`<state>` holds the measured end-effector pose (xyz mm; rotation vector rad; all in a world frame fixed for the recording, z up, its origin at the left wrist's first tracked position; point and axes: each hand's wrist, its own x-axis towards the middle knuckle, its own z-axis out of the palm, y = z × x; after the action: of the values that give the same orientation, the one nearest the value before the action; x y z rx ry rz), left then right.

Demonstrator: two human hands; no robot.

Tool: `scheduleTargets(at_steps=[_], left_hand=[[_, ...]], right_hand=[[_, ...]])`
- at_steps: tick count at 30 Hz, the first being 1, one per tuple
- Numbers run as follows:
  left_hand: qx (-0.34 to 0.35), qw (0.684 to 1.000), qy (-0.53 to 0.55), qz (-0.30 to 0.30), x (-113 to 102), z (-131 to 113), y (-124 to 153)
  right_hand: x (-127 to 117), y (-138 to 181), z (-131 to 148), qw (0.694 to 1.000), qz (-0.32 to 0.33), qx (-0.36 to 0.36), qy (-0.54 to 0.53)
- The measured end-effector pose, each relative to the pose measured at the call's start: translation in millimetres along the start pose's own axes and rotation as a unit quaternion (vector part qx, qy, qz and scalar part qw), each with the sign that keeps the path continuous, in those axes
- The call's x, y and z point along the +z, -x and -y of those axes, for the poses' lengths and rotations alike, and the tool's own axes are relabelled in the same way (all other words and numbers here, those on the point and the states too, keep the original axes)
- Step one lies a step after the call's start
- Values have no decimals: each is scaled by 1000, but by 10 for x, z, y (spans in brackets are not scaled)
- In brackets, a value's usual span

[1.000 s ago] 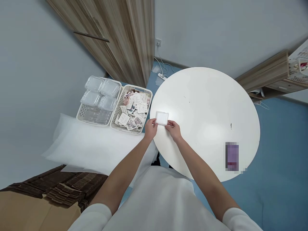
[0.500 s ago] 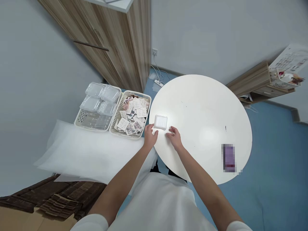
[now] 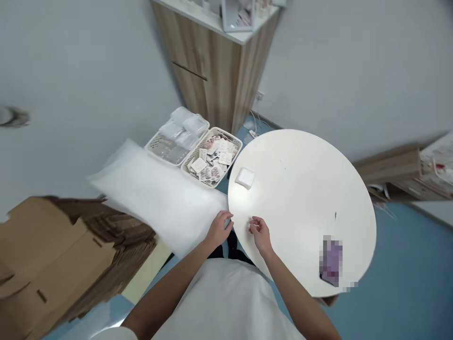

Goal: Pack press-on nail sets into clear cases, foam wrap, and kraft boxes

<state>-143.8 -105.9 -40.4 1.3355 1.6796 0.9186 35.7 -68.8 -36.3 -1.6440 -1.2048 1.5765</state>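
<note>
A small white square packet [image 3: 245, 178] lies on the round white table [image 3: 311, 198] near its left edge, with neither hand touching it. My left hand [image 3: 218, 230] hovers at the table's near-left rim, fingers loosely curled and holding nothing, beside a large white foam sheet [image 3: 155, 196]. My right hand [image 3: 259, 233] rests over the table's near edge, fingers bent and apart, nothing in them. Both hands are well short of the packet.
Two white baskets stand left of the table: one with clear plastic cases [image 3: 179, 134], one with several printed cards [image 3: 212, 160]. Flattened cardboard boxes [image 3: 60, 255] pile at the left. A purple phone [image 3: 331, 262] lies on the table's near right. A wooden cabinet [image 3: 219, 61] stands behind.
Both hands let go of the white packet and drew back to the table's near edge. My head turned left, bringing the cardboard pile into view.
</note>
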Motion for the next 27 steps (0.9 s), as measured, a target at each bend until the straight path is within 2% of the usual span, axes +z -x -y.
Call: scheduleTargets(at_steps=[4,8,12,15,17,20,23,27], left_hand=[[-39,996,-27,-74,-106,-105,485],[-82,985,-65,-138,-313,-182,1070],[-122,973,-115,-159,-690,-133,1688],[-160,937,-174,-258,-1095,-8,2117],[-202,890,-213,-350,-1403,86,2351],[-234,850,-257,-396,-1841,205,2569],[-256,844,-300,-362,-2161,305,2619],[-248,863,-323,-298,-2370,475,2575]], right_hand=[[107,-2,-6,995,89,-42,22],[433,52,23,968,218,-89,92],[949,247,163,904,341,-194,168],[1400,420,362,833,396,-305,236],[1721,529,533,779,406,-386,283],[2224,701,807,713,387,-479,335],[2711,876,1028,672,339,-526,396],[3189,1032,1141,644,268,-524,488]])
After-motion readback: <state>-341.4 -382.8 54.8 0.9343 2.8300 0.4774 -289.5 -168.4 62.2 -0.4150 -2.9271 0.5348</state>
